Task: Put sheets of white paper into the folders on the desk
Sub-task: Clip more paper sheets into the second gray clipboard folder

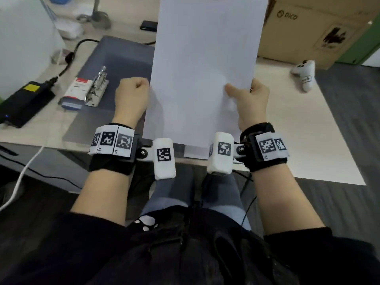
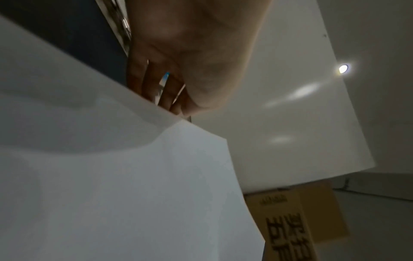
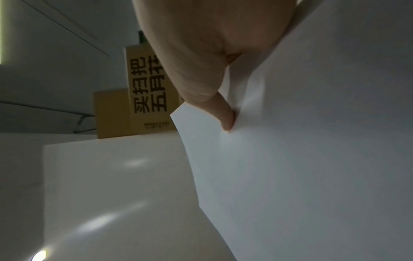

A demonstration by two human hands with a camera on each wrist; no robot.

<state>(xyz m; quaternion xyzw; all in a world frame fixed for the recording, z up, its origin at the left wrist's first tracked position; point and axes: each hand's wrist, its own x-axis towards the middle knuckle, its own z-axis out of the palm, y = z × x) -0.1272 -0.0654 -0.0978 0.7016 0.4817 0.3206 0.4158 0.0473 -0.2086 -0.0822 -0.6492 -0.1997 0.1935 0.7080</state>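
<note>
I hold a white sheet of paper (image 1: pixel 203 64) upright over the desk with both hands. My left hand (image 1: pixel 133 93) grips its left edge with curled fingers. My right hand (image 1: pixel 244 99) pinches the right edge, thumb on the near face. An open dark grey ring-binder folder (image 1: pixel 123 56) lies flat behind and to the left of the sheet, its metal ring clamp (image 1: pixel 98 85) showing. In the left wrist view my left hand (image 2: pixel 178 74) has its fingers tucked behind the paper (image 2: pixel 111 176). In the right wrist view my thumb (image 3: pixel 223 114) presses on the paper (image 3: pixel 312 159).
A black power brick (image 1: pixel 26 101) with a cable sits at the left desk edge. A cardboard box (image 1: pixel 308 27) stands at the back right, with a white controller (image 1: pixel 304 76) in front of it on a white board (image 1: pixel 298 130). A black phone (image 1: pixel 148 25) lies at the back.
</note>
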